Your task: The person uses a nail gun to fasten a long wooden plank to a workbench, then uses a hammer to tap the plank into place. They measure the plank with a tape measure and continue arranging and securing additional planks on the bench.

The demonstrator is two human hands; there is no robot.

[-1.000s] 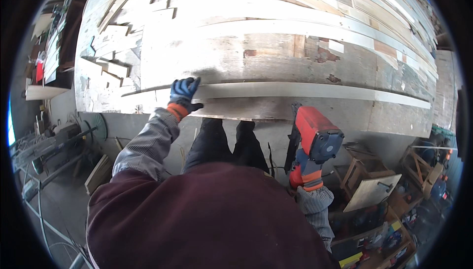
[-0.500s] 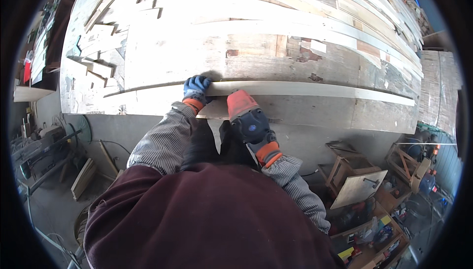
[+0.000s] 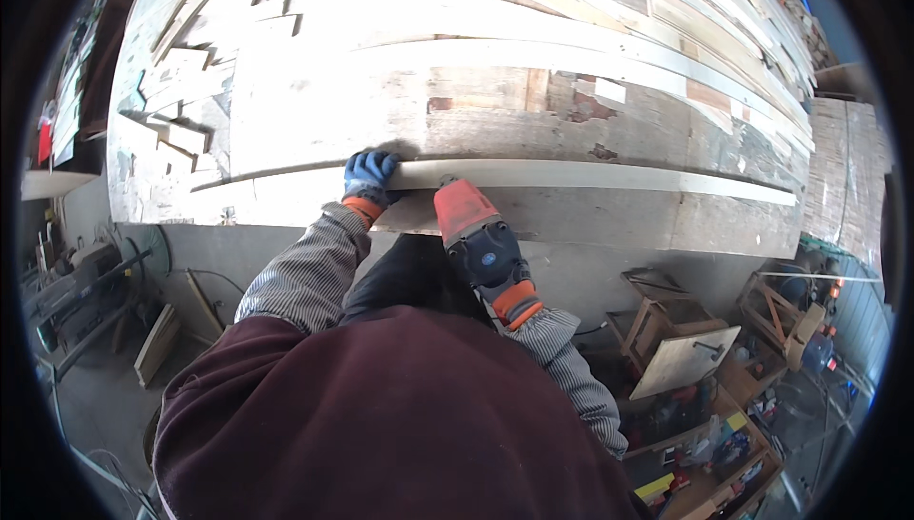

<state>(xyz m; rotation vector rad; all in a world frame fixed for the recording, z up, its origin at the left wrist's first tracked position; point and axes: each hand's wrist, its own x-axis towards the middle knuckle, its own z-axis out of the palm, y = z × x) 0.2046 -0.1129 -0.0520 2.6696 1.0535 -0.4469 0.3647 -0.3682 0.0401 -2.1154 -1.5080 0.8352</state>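
Note:
A long, narrow wooden strip [image 3: 590,175] lies along the near side of the worktable [image 3: 609,220]. My left hand [image 3: 369,175], in a blue glove with an orange cuff, closes its fingers over the strip left of its middle. Just to the right, my right hand [image 3: 506,291] grips a red-and-black power tool [image 3: 478,230]. The tool's red end points at the strip's near edge, with a small metal part at its tip; whether that touches the wood I cannot tell. Most of my right hand's fingers are hidden under the tool.
Several thin wood strips [image 3: 666,68] run across the far side of the table, with short offcuts [image 3: 181,134] at its left. Below right stand a wooden frame with a pale board [image 3: 685,361] and a box of odds and ends [image 3: 705,468]. Machinery [image 3: 86,277] stands lower left.
The whole view has shifted slightly, so table, strip and hands appear a little farther left. My legs appear closer together below the table edge. Both hands keep their grips.

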